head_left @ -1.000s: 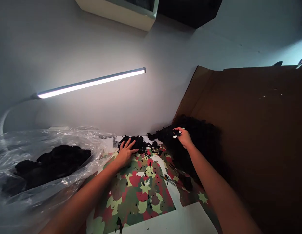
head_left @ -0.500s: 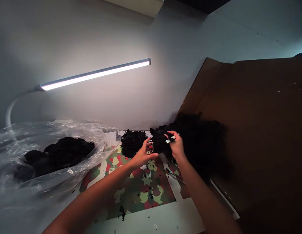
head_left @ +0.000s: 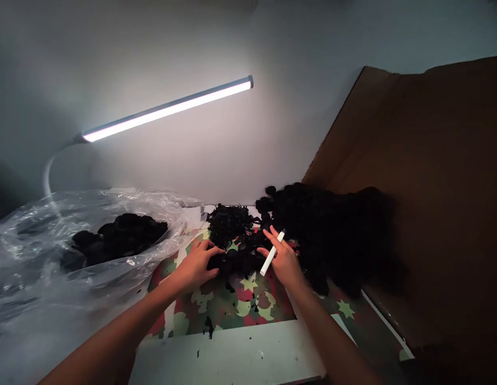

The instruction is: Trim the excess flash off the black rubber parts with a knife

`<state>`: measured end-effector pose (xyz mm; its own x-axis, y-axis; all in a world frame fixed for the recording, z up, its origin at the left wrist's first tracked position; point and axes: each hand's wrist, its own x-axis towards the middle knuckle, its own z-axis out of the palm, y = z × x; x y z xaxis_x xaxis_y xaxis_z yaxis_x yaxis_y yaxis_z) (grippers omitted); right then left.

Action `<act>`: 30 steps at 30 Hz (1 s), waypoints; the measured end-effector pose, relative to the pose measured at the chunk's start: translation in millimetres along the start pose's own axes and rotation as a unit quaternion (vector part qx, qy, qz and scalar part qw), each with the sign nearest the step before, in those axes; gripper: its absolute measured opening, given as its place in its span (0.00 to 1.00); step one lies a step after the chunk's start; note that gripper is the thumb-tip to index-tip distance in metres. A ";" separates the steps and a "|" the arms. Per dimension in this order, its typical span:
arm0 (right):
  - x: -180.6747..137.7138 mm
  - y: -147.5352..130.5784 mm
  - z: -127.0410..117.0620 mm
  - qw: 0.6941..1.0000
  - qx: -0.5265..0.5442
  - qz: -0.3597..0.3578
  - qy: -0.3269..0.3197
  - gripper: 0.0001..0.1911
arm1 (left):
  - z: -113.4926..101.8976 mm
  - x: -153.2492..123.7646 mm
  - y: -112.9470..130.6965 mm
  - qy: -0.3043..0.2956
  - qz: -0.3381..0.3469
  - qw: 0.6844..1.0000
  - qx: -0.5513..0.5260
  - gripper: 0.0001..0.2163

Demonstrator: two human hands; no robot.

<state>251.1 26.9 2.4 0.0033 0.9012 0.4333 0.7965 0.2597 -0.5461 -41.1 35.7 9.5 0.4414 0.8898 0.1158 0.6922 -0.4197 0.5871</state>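
Observation:
My right hand (head_left: pixel 286 262) holds a slim white stick-shaped tool (head_left: pixel 272 253), slanting across its fingers; its exact kind is unclear. My left hand (head_left: pixel 198 262) is open, its thumb and fingers spread at the edge of some loose black pieces (head_left: pixel 236 259). These pieces lie between both hands on a patterned sheet (head_left: pixel 232 299) with pale stars and moons. Just beyond, a mound of thin black scraps (head_left: pixel 230 222) rests near the wall. A big heap of rounded black pieces (head_left: pixel 336 230) rises beside my right hand.
At the left, a clear plastic bag (head_left: pixel 112 275) lies open with more rounded black pieces (head_left: pixel 123 238) in it. A tall cardboard panel (head_left: pixel 441 187) stands on the right behind the heap. A lit tube lamp (head_left: pixel 171 109) on a bent neck hangs over the bench.
My left hand has drawn back leftward from near my right hand. Black pieces now lie on the sheet between them. The white tool shows more of its length, and the view has shifted.

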 end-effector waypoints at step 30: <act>13.1 -33.0 3.3 0.985 0.073 -0.114 -0.110 0.16 | 32.1 -41.9 19.8 0.029 0.028 0.998 -0.045 0.13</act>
<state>222.8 31.3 23.7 -0.3095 0.8624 0.4007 0.6659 0.4973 -0.5561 -27.6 -15.6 -9.5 0.4422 0.8752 0.1963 0.6120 -0.4544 0.6473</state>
